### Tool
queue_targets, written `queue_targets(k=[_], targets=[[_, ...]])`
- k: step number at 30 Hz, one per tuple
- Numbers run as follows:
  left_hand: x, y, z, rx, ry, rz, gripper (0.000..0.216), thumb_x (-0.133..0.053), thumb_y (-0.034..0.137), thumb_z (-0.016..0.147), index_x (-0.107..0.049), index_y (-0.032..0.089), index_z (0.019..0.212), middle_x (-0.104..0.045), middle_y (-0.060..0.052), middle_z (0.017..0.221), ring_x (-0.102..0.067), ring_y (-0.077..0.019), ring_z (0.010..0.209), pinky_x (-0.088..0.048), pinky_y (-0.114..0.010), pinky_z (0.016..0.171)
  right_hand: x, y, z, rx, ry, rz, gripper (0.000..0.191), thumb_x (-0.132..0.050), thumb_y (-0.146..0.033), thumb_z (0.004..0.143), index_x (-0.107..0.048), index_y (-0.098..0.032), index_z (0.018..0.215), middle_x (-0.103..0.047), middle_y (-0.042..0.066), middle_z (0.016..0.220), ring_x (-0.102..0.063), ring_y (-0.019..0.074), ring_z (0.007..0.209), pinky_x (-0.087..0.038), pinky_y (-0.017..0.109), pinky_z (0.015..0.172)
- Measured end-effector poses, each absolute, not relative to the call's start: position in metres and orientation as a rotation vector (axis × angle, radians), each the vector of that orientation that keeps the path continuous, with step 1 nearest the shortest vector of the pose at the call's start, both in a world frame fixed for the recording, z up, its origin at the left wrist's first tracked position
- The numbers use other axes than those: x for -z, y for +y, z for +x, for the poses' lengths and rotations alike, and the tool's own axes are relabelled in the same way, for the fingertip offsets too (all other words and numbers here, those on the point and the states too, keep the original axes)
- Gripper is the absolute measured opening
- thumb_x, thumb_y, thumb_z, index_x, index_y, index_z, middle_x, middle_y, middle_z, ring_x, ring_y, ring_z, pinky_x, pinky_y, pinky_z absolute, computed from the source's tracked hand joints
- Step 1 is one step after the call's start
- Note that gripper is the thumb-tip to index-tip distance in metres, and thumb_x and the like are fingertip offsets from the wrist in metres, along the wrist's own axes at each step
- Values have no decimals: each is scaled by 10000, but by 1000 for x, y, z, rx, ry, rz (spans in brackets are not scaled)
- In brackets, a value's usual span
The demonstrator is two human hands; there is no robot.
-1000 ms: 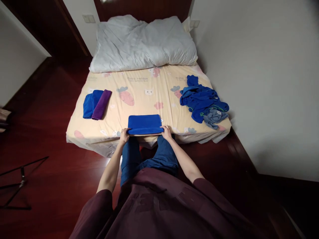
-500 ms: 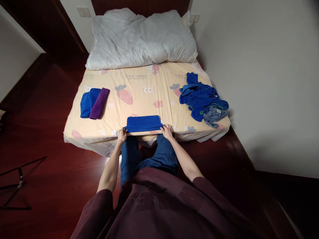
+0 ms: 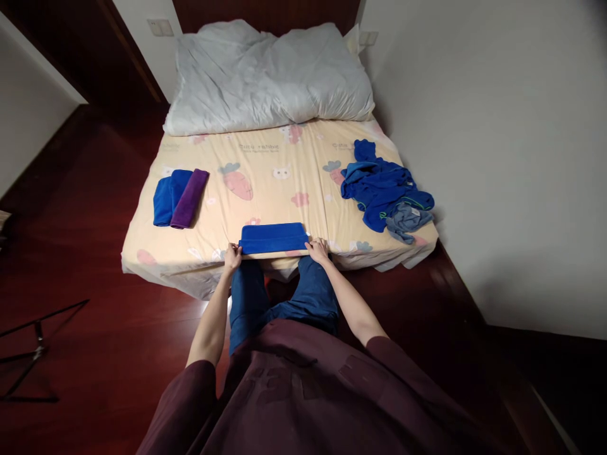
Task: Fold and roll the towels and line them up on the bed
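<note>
A folded blue towel lies near the front edge of a bed with a cream cartoon-print sheet. My left hand pinches the towel's near left corner. Its near right corner is gripped by my right hand. Both hands have their fingers closed on the cloth, and the towel lies flat between them.
A folded blue towel and a folded purple one lie side by side at the left of the bed. A heap of blue and grey cloths sits at the right. A white duvet covers the head. A wall stands at the right.
The blue towel has become narrower front to back, its near edge folded over. Both hands stay at its near corners. The view shifted slightly.
</note>
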State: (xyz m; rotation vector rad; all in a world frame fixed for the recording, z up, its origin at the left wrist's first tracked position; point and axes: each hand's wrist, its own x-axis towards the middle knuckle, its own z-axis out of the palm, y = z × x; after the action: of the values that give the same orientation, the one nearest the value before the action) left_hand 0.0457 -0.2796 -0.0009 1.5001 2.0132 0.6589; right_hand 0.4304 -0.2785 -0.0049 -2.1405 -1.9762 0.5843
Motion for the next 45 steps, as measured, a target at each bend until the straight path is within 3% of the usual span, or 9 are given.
queue_targets(k=[8, 18, 21, 23, 26, 29, 32, 39, 45], targets=[[-5, -280, 49, -697, 2034, 1474, 137, -501, 357, 918, -434, 259, 849, -705, -62, 815, -715, -240, 842, -544, -360, 831, 2, -259, 434, -619, -2022, -2181, 356, -577, -438, 1019, -847, -216, 950, -741, 122, 1098, -641, 238, 1164, -435, 326, 1062], [-6, -283, 43, -683, 2044, 1587, 215, -510, 430, 941, -509, 244, 832, -703, -94, 825, -701, -266, 884, -540, -394, 896, 0, -269, 431, -505, -1975, -2146, 351, -583, -423, 1009, -805, -194, 862, -749, 120, 1014, -671, 238, 1098, -449, 327, 1064], [-13, -296, 19, -662, 2071, 1621, 264, -479, 442, 967, -538, 232, 820, -689, -124, 830, -685, -291, 886, -549, -433, 899, -3, -283, 444, -472, -1933, -2120, 272, -565, -344, 1000, -768, -177, 930, -736, 121, 1022, -676, 242, 1053, -484, 335, 1017], [-20, -308, 4, -663, 2093, 1647, 256, -475, 422, 975, -584, 213, 876, -698, -156, 931, -671, -316, 1001, -538, -463, 966, -6, -294, 455, -459, -1888, -2121, 264, -514, -281, 1002, -741, -157, 1057, -718, 138, 1098, -680, 240, 1042, -507, 331, 981], [-32, -320, 0, -706, 2006, 1859, 298, -476, 384, 993, -641, 177, 1131, -683, -179, 1211, -598, -321, 1246, -470, -477, 1124, -14, -310, 460, -387, -1885, -2000, 330, -467, -251, 1009, -693, -145, 1224, -674, 162, 1256, -649, 254, 1161, -493, 344, 1045], [-38, -319, 24, -659, 1727, 2167, 450, -443, 351, 1023, -563, 170, 1417, -584, -156, 1481, -497, -288, 1428, -385, -465, 1237, -24, -317, 445, -320, -2044, -1753, 410, -434, -268, 1035, -649, -152, 1365, -621, 145, 1430, -551, 257, 1348, -415, 369, 1171], [-35, -309, 60, -494, 1557, 2307, 581, -468, 304, 994, -468, 132, 1549, -432, -146, 1642, -338, -298, 1565, -302, -484, 1294, -30, -313, 420, -323, -2267, -1610, 479, -399, -276, 1056, -579, -166, 1486, -524, 105, 1585, -435, 255, 1482, -333, 418, 1243], [-17, -286, 87, -293, 1628, 2345, 743, -407, 58, 872, -391, 73, 1615, -335, -176, 1684, -264, -315, 1599, -202, -526, 1323, -20, -289, 398, -336, -2376, -1766, 603, -446, -236, 1004, -449, -109, 1593, -409, 127, 1669, -351, 292, 1551, -257, 474, 1276], [-13, -273, 87, -274, 1695, 2304, 645, -326, 73, 962, -438, 95, 1597, -390, -196, 1650, -343, -319, 1567, -228, -542, 1310, -20, -277, 394, -337, -2459, -1776, 683, -545, -194, 932, -435, -70, 1595, -378, 165, 1676, -342, 336, 1548, -255, 506, 1261]])
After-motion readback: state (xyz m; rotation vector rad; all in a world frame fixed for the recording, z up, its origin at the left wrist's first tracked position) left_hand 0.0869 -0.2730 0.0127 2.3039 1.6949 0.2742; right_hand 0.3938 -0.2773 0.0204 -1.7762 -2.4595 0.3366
